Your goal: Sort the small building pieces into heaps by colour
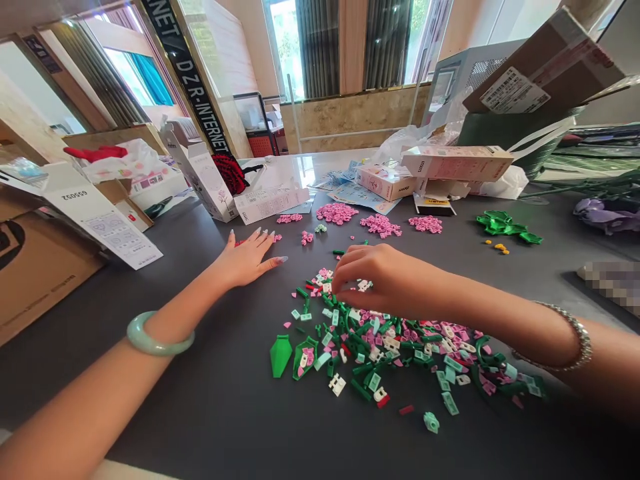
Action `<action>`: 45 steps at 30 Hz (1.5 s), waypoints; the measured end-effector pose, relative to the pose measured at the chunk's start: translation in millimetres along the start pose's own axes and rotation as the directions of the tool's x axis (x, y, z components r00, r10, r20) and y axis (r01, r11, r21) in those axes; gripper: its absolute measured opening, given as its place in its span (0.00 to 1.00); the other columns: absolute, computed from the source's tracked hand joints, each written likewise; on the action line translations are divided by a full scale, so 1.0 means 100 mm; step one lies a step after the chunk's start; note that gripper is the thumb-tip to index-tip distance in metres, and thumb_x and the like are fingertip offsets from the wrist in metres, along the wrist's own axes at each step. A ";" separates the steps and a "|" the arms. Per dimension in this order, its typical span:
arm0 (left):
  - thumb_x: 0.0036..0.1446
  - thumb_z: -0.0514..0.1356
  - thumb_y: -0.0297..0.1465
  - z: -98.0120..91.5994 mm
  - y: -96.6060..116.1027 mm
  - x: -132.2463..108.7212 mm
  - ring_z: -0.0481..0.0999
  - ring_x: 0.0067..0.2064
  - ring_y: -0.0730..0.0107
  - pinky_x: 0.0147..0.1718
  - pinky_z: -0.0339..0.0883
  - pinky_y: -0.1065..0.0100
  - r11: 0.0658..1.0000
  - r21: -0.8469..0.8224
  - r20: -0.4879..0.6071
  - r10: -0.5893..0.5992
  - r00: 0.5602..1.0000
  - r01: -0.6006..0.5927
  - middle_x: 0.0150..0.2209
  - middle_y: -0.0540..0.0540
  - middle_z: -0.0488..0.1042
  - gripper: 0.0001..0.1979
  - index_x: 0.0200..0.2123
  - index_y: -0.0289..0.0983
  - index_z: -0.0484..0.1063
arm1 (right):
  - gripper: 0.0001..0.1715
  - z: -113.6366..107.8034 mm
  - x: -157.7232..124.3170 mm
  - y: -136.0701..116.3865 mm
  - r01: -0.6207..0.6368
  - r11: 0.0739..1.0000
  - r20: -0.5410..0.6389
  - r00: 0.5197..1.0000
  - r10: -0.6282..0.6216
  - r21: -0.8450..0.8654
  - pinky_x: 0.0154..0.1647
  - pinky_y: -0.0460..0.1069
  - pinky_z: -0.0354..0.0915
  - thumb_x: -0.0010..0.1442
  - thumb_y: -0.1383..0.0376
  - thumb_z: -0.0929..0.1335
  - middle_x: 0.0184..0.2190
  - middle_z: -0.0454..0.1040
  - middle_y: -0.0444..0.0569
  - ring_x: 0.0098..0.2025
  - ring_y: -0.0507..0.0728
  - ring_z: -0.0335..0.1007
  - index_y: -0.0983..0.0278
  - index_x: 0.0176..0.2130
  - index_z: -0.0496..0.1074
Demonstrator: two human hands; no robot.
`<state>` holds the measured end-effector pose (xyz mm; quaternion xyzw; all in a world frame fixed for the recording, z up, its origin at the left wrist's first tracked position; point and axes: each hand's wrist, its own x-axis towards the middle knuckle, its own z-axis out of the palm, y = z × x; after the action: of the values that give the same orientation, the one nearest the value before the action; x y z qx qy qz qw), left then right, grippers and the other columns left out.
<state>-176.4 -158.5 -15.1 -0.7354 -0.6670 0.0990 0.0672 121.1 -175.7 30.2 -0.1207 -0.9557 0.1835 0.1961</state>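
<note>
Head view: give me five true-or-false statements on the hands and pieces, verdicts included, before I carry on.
1. The left hand is palm down with fingers spread. True.
2. The right hand is at the far part of the mixed pile. True.
3. The mixed pile is all one colour. False: it shows green, pink, white and red pieces.
4. Both wrists are bare. False: a pale green bangle and a beaded bracelet are worn.
5. Pink clusters lie beyond the mixed pile. True.

1. Location type: indoor room, apparently an office or shop; exact kind unclear;
2. Indicators: lettered strip (189, 79) reading "DZR-INTERNET"; dark curtains (319, 53) beside a window (287, 50);
3. Work surface: dark table (200, 413); brown carton (50, 283) at left.
</note>
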 end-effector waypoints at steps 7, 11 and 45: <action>0.63 0.35 0.53 0.00 0.09 0.04 0.41 0.70 0.53 0.61 0.33 0.34 0.998 -0.058 -0.003 0.019 1.000 -0.019 0.69 0.40 0.45 0.38 0.68 0.35 0.42 | 0.05 -0.02 0.00 -0.05 0.017 1.000 0.013 1.000 -0.017 -0.012 0.38 0.52 0.62 0.60 0.75 0.69 0.30 0.74 0.47 0.36 0.55 0.67 0.69 0.33 0.76; 0.62 0.34 0.54 0.00 0.08 0.06 0.40 0.70 0.54 0.62 0.34 0.36 0.994 -0.105 0.003 0.024 1.000 -0.024 0.69 0.39 0.44 0.39 0.68 0.35 0.43 | 0.05 -0.04 0.00 -0.08 0.012 1.000 0.017 1.000 -0.012 -0.016 0.37 0.51 0.62 0.60 0.75 0.69 0.30 0.74 0.47 0.36 0.54 0.67 0.69 0.33 0.76; 0.63 0.47 0.35 0.01 0.02 -0.09 0.54 0.67 0.55 0.63 0.42 0.39 0.975 -0.220 -0.269 -0.039 0.962 -0.022 0.60 0.35 0.66 0.20 0.54 0.33 0.65 | 0.06 0.42 1.83 1.03 -0.258 0.868 0.186 0.914 0.362 -0.424 0.43 0.53 0.68 0.58 0.72 0.72 0.35 0.76 0.48 0.39 0.57 0.72 0.69 0.39 0.75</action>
<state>-175.9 -167.8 -15.6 -0.7420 -0.6615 -0.0776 0.0764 -43.6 -40.1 13.8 -0.2853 -0.9578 0.0330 0.0093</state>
